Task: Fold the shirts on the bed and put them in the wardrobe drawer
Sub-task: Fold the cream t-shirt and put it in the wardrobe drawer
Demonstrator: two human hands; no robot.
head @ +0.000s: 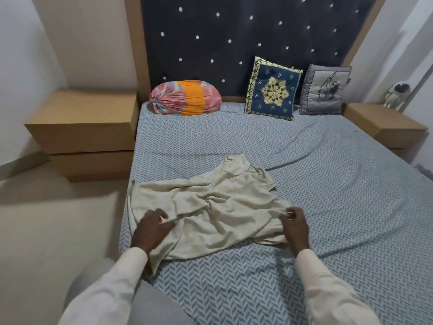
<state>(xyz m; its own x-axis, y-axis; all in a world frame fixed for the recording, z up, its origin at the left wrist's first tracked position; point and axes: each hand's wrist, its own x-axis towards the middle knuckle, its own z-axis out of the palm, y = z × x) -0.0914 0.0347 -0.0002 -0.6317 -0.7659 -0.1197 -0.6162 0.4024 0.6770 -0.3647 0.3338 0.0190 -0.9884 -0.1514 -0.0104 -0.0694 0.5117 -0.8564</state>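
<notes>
Crumpled soft beige shirt [210, 207] ctr-frame on herringbone-print bed [328, 184]; left grip [152, 228] & right grip [296, 222] both pinch its fabric.

A crumpled beige shirt [222, 195] lies on the blue-grey herringbone-sheeted bed [304, 184]. At its head rest a pink-and-orange bolster [185, 97], a blue embroidered cushion [273, 87] and a grey cushion [324, 89].

Dim, soft light; edges bowed (hands slightly blurred)
</notes>
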